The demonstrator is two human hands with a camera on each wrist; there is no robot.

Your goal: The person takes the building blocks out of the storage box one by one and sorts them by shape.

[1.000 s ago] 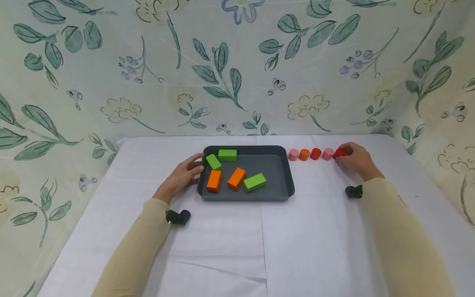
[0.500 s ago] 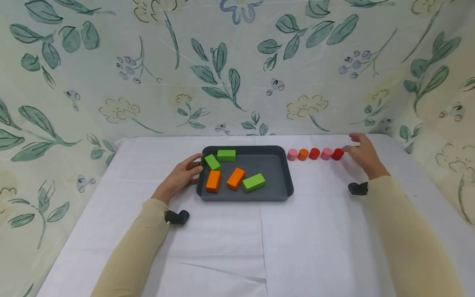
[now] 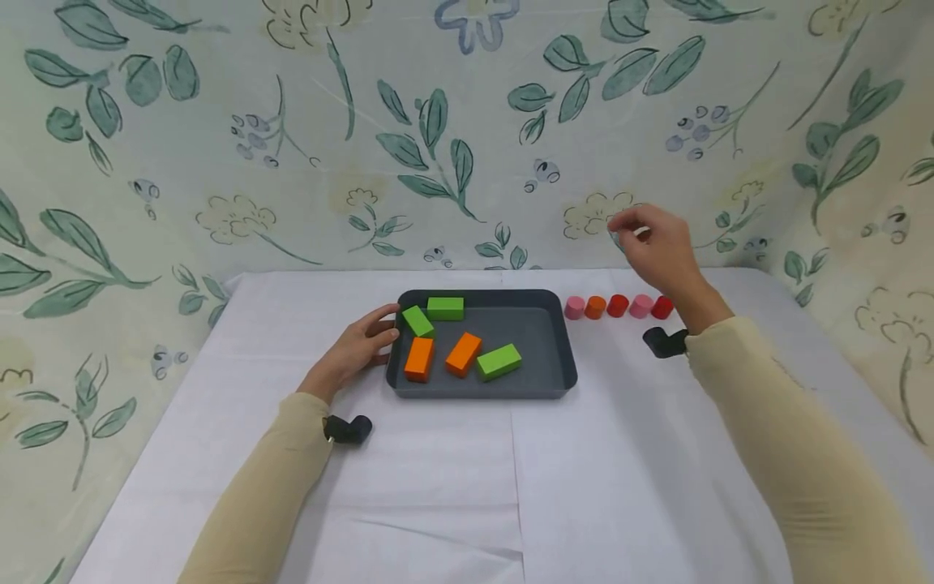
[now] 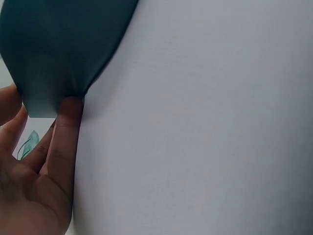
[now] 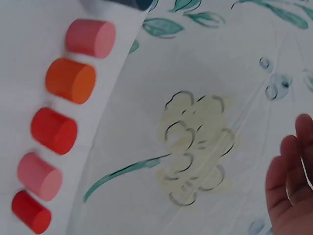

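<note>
My left hand (image 3: pixel 357 345) touches the left end of a dark grey tray (image 3: pixel 481 391), its fingers fairly straight. The left wrist view has those fingertips against the outer wall of the tray (image 4: pixel 44 105). Raised in front of the patterned backdrop, my right hand (image 3: pixel 660 247) holds nothing and has loosely bent fingers. Under it, a row of small cylinders runs rightward from the tray: pink (image 3: pixel 575 307), orange (image 3: pixel 595 307), red (image 3: pixel 618 306), pink (image 3: pixel 641 306) and red (image 3: pixel 661 307). The right wrist view also shows this row, with a red cylinder (image 5: pixel 31 212) lowest.
Inside the tray lie green blocks (image 3: pixel 445 308) and orange blocks (image 3: pixel 463 354), mostly toward its left and middle. A white cloth (image 3: pixel 438 487) covers the table. Behind it hangs a leaf-patterned cloth (image 3: pixel 467 122).
My right hand lets go of the rightmost red cylinder, backs off to the right, then rises up and leftward over the row. My left hand stays at the tray.
</note>
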